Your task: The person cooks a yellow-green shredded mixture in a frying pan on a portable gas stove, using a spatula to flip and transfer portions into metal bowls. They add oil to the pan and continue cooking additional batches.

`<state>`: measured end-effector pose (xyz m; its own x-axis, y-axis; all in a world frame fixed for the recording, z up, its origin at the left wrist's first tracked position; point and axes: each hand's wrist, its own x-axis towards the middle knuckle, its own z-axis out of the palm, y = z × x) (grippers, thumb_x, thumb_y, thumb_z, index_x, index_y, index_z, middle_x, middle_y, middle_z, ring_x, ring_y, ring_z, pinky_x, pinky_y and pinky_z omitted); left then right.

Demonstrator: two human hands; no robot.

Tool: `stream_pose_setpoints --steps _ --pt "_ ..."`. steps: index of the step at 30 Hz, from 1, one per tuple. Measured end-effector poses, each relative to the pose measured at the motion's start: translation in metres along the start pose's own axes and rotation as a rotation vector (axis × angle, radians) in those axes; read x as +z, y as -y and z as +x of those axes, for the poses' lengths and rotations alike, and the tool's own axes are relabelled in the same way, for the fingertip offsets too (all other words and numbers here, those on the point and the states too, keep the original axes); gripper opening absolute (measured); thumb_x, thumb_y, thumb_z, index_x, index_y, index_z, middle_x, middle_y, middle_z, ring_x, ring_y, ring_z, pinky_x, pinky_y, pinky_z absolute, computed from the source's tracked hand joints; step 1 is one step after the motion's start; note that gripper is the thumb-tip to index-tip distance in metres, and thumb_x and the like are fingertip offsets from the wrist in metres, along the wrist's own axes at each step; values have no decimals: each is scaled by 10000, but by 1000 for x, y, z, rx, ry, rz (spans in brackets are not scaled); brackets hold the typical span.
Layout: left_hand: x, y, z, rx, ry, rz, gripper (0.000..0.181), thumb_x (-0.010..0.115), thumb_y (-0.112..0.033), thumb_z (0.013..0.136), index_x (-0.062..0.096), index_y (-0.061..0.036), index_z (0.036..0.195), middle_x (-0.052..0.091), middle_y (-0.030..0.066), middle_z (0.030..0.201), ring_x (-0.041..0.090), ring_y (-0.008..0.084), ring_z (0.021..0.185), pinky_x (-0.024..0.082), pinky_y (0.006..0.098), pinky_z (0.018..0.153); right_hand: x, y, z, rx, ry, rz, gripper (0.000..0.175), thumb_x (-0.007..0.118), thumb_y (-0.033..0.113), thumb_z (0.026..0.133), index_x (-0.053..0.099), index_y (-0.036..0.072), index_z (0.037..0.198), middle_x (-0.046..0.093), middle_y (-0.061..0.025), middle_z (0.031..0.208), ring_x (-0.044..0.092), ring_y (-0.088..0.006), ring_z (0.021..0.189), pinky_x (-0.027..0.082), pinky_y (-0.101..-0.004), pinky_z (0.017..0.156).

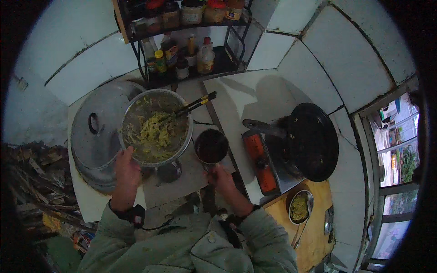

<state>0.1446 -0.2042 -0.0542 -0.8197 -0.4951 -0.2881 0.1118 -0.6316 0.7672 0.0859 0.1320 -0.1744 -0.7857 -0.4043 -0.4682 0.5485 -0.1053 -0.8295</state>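
Observation:
A wide metal bowl [189,145] holds a yellow-green shredded food [153,128], perhaps noodles or vegetable strips. My left hand [128,170] grips the bowl's near-left rim. A pair of dark chopsticks [201,100] with yellow bands rests in the food and leans over the right rim. My right hand [222,177] is closed round the handle of a small round pan or mug [199,157], held just right of the bowl. Its inside looks dark, and I cannot tell what it contains. A small round metal object [169,171] shows below the bowl.
Left of the bowl lies a large metal lid [102,136]. To the right, a black frying pan [314,143] sits on a portable stove [261,163]. A small food bowl [290,213] stands on a wooden board [317,235]. Behind is a rack [225,68] of jars and bottles.

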Motion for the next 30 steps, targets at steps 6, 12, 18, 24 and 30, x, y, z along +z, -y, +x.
stream_pose_setpoints --steps 6,12,18,24,30 --pt "28 40 -14 -102 -95 112 291 608 -146 959 513 -40 1212 612 107 1132 632 238 1022 548 421 830 -27 22 -130 2 -173 -134 269 502 307 1012 587 53 1045 624 -89 1013 604 -235 927 508 -411 862" --pt "40 104 -3 -216 -30 152 284 598 -173 970 511 -34 1201 608 97 1111 628 218 980 544 402 768 -30 26 -224 -79 -349 377 234 453 286 1035 533 72 987 586 -70 1051 575 -253 1016 490 -479 917" --pt "48 151 -4 -263 -158 151 250 596 -159 968 511 -35 1167 576 82 1071 598 209 894 502 390 735 -46 12 -257 -78 -335 294 279 437 331 1045 492 101 896 586 -55 999 550 -205 936 479 -396 786" --pt "14 182 19 -119 43 445 283 581 -160 974 509 -9 1203 570 100 1085 582 235 983 486 417 811 -28 20 -257 -107 -361 421 324 492 357 1026 513 70 879 641 -101 912 609 -207 857 502 -329 741" --pt "-22 201 29 -342 -98 45 310 555 -231 994 534 -3 1203 579 117 1115 577 251 1006 477 417 839 -8 38 -237 -122 -276 346 348 451 362 1045 493 52 890 643 -144 986 590 -209 850 484 -318 754"
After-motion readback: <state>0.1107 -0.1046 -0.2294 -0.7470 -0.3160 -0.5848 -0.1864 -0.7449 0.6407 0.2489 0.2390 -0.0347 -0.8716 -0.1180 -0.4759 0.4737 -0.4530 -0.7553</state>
